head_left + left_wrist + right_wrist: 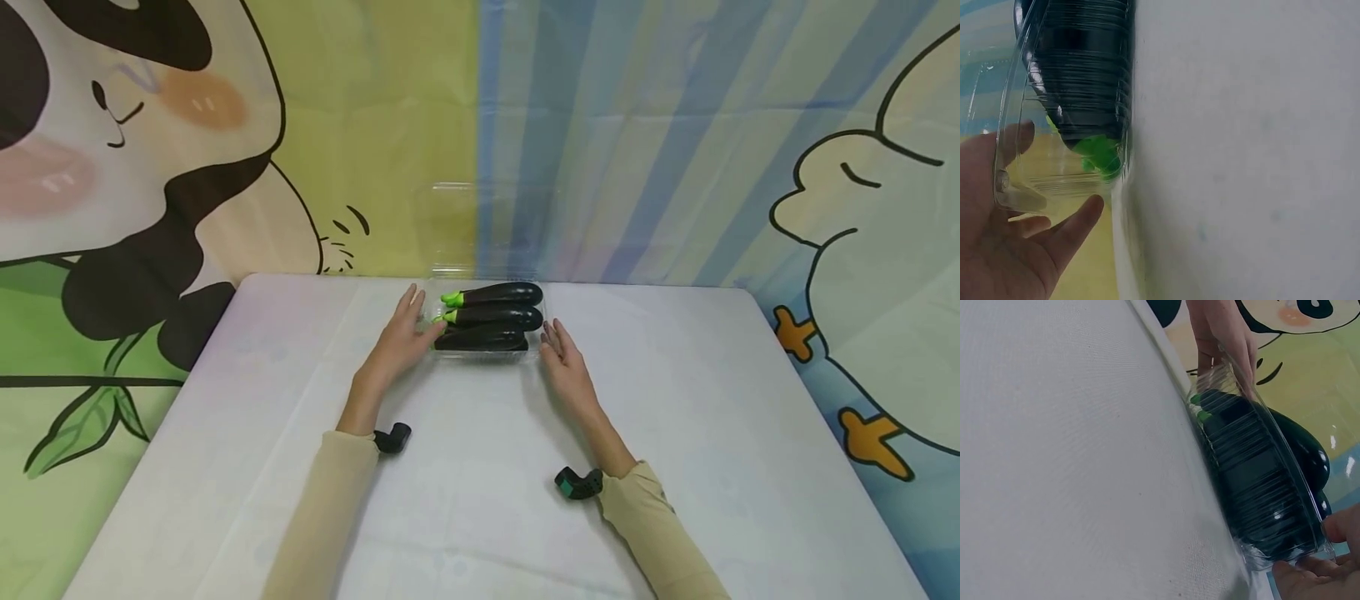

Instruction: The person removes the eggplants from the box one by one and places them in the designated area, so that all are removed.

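A clear plastic clamshell container [480, 356] sits near the far edge of the table. Three glossy dark eggplants with green stems lie side by side in it: a far one [504, 294], a middle one [498, 317] and a near one [483, 337]. Its transparent lid [487, 225] stands raised at the back. My left hand [401, 343] holds the container's left end, thumb over the rim and fingers around the outside. At the right end, my right hand [570, 371] grips with its thumb [1338, 526] at the rim and fingers lower down.
The white-covered table [465, 500] ends just behind the container. A cartoon-printed backdrop [390, 125] hangs beyond it. Small dark devices are worn on the left wrist [392, 438] and the right wrist [579, 483].
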A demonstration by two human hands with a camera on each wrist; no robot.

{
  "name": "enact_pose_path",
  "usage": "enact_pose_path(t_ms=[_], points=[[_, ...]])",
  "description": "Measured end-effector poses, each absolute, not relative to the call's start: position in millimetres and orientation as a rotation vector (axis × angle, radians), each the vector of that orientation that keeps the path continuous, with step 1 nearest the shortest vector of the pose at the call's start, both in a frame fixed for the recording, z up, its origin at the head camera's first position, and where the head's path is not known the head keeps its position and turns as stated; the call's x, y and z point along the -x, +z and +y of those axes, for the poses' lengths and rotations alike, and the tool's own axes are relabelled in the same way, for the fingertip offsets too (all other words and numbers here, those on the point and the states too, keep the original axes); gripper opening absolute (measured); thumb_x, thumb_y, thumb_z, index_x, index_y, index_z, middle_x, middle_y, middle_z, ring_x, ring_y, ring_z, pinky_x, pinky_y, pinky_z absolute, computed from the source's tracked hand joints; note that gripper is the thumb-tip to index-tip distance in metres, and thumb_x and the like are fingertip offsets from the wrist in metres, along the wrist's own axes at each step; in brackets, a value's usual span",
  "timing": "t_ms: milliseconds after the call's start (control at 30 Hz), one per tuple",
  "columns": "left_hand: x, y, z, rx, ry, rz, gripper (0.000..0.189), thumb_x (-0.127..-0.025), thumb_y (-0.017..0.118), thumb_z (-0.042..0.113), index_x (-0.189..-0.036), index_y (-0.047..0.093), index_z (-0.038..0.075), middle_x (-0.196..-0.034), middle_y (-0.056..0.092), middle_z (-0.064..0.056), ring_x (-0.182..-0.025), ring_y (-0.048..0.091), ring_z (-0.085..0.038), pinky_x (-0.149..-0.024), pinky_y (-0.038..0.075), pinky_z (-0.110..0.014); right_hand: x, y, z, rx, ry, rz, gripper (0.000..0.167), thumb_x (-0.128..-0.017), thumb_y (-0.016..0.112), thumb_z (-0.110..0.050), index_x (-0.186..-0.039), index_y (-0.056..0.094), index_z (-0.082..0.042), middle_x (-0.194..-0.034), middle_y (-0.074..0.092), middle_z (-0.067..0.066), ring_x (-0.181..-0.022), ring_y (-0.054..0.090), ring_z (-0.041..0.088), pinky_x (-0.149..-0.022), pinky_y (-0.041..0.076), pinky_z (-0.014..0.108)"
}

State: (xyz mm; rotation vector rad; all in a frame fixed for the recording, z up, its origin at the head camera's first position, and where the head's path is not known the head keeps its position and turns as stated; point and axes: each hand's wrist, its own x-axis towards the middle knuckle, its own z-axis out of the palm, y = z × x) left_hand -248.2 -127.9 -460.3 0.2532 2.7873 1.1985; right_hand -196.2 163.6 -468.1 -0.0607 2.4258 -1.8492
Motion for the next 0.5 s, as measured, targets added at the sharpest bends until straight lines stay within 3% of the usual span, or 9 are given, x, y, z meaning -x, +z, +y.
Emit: enact_pose_path(t_ms=[133, 233, 367, 500], points=[[250.8, -457.4, -127.2, -0.308, 1.163, 2.778, 0.089, -0.093, 0.052, 0.058, -0.157, 0.012, 0.011, -0.166, -0.004, 0.002, -0.151, 0.016, -0.028, -0.121, 0.021, -0.054, 198.9, -469.7, 164.8, 0.088, -1.842, 2.489, 0.058, -0.105, 0.039, -0.019, -0.155, 0.013, -0.004, -0.159, 0.028, 0.012, -0.145, 0.035, 0.029, -0.121, 0.026, 0.042], [251.4, -455.1, -127.9, -0.328, 1.172, 2.744, 0.097, -0.089, 0.053, 0.065, -0.157, 0.003, 0.019, -0.166, -0.007, 0.003, -0.153, 0.006, -0.025, -0.121, 0.018, -0.055, 199.7, -467.1, 164.5, 0.078, -1.866, 2.488, 0.058, -0.104, 0.04, -0.018, -0.155, 0.016, -0.004, -0.158, 0.031, 0.012, -0.144, 0.036, 0.029, -0.12, 0.027, 0.044], [249.0, -454.9, -132.2, -0.309, 1.147, 2.695, 0.103, -0.084, 0.055, 0.071, -0.155, -0.008, 0.031, -0.164, -0.012, 0.01, -0.152, 0.011, -0.028, -0.119, 0.021, -0.059, 199.0, -465.8, 163.8, 0.059, -1.887, 2.462, 0.058, -0.103, 0.043, -0.016, -0.154, 0.018, -0.003, -0.157, 0.033, 0.015, -0.142, 0.038, 0.032, -0.119, 0.03, 0.044], [244.6, -456.4, -137.0, -0.296, 1.105, 2.653, 0.11, -0.078, 0.056, 0.076, -0.156, -0.007, 0.031, -0.161, -0.019, 0.018, -0.148, 0.023, -0.036, -0.112, 0.028, -0.065, 194.1, -460.5, 161.8, 0.029, -1.893, 2.418, 0.059, -0.102, 0.045, -0.014, -0.153, 0.018, -0.001, -0.157, 0.031, 0.017, -0.142, 0.038, 0.034, -0.118, 0.032, 0.044]])
